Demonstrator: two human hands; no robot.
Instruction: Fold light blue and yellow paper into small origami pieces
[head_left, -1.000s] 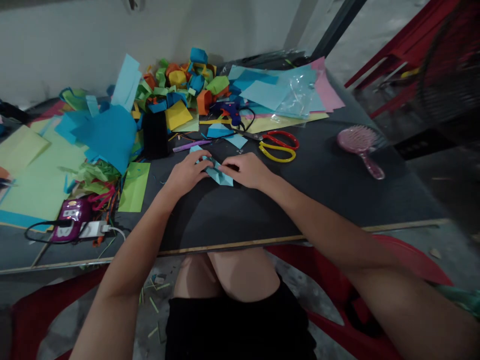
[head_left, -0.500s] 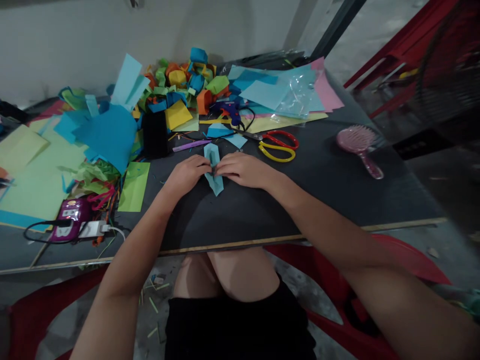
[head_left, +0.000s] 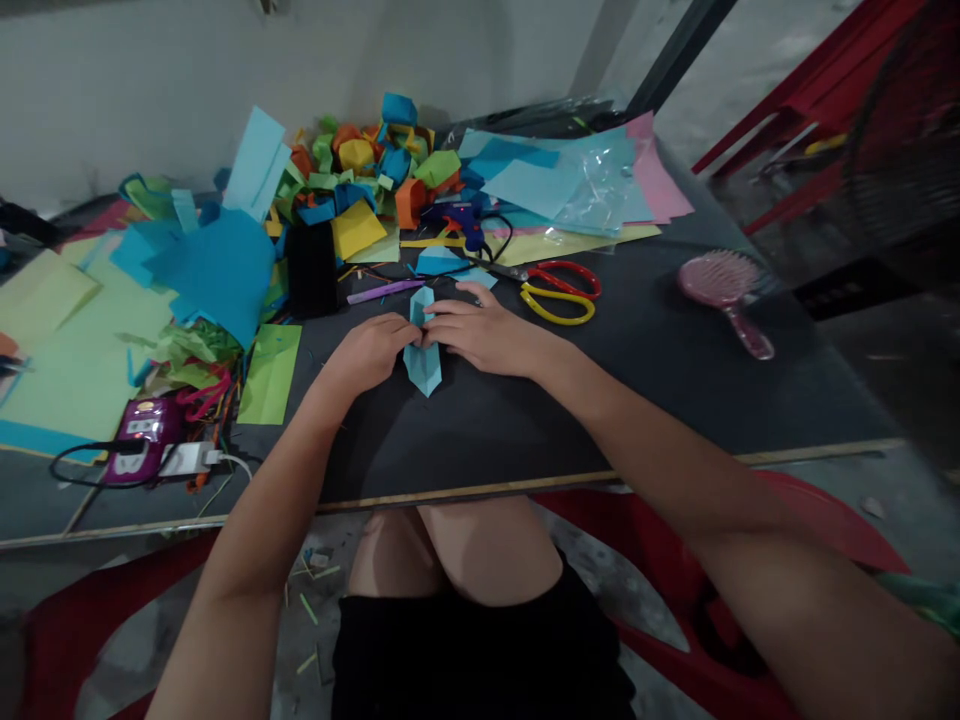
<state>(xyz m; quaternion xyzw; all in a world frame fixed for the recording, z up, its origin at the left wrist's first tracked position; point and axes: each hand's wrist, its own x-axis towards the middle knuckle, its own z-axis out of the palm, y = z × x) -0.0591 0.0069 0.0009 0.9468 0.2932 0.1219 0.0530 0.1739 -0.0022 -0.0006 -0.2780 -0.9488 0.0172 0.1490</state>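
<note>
Between my two hands, a small folded piece of light-blue paper [head_left: 424, 372] stands lengthwise on the dark table, its ends pointed. My left hand [head_left: 379, 348] grips its left edge near the middle, fingers bent together. From the other side my right hand [head_left: 484, 332] pinches the paper's middle with thumb and fingertips, while one finger is lifted away. The fingers cover the paper's centre. Just beyond lie a purple stick-like piece [head_left: 385, 291], blue paper scraps [head_left: 442, 262] and scissors [head_left: 559, 290] with one red and one yellow handle.
A pile of folded coloured paper pieces [head_left: 360, 155] lies at the back, beside a purple glue gun [head_left: 471, 228]. Paper sheets [head_left: 532, 185] are at back right, a pink hairbrush [head_left: 724, 285] at right. At left are a blue paper cone [head_left: 225, 265], a black phone-like object [head_left: 311, 270] and a purple power socket [head_left: 142, 435].
The paper's folds look more closed and its near end has shifted slightly left. My right hand's fingers have moved left over it, and one finger has lifted.
</note>
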